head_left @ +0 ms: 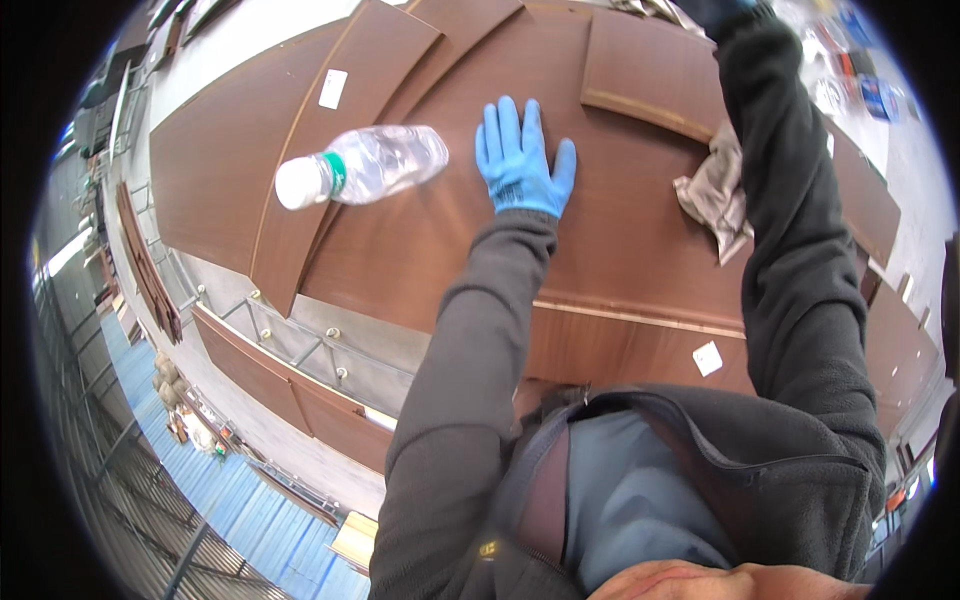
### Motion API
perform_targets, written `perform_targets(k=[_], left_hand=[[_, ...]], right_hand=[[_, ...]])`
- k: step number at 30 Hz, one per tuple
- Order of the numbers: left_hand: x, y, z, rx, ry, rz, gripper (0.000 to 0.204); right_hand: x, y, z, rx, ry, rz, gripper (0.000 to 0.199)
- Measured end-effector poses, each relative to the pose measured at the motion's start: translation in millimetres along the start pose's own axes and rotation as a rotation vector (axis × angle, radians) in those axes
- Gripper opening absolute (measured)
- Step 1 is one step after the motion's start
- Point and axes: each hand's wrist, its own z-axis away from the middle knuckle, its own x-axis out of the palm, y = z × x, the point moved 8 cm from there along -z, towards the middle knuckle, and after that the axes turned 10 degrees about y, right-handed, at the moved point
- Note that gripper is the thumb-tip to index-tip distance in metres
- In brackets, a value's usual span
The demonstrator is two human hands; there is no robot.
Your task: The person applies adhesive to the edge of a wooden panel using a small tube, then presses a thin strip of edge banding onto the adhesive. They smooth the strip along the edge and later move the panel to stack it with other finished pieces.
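Brown wood surface [620, 240]: left hand [522, 160] flat, open, empty; bottle [362, 166] lies crosswise just left; right hand unseen beyond rag [715, 195].

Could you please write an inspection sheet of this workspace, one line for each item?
Surface: brown wooden panels stacked flat on a metal frame.
Job's things: grey cloth lying on the top panel, beside the right sleeve.
Clutter: clear plastic bottle on its side, white cap; small white stickers on panels.
Grippers: left hand in a blue glove, flat and open on the panel; right hand at the top edge, mostly out of view.
Cables: nothing seen.
Surroundings: blue floor far below; more panels at the left.
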Motion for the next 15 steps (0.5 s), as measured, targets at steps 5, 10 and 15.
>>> perform_targets(k=[5, 10, 15], left_hand=[[5.9, -2.7, 9.3, 0.041, 0.067, -0.029, 0.065], [-9.6, -4.7, 16.8, 0.004, 0.078, 0.198, 0.055], [-91.8, 10.9, 79.7, -0.175, -0.368, 1.127, 0.034]], right_hand=[[2.5, 49.6, 202.7, 0.17, 0.142, -0.186, 0.02], [31.0, 83.5, 355.8, 0.021, 0.364, 0.054, 0.031], [62.1, 119.3, 435.6, -0.078, 0.466, 0.059, 0.032]])
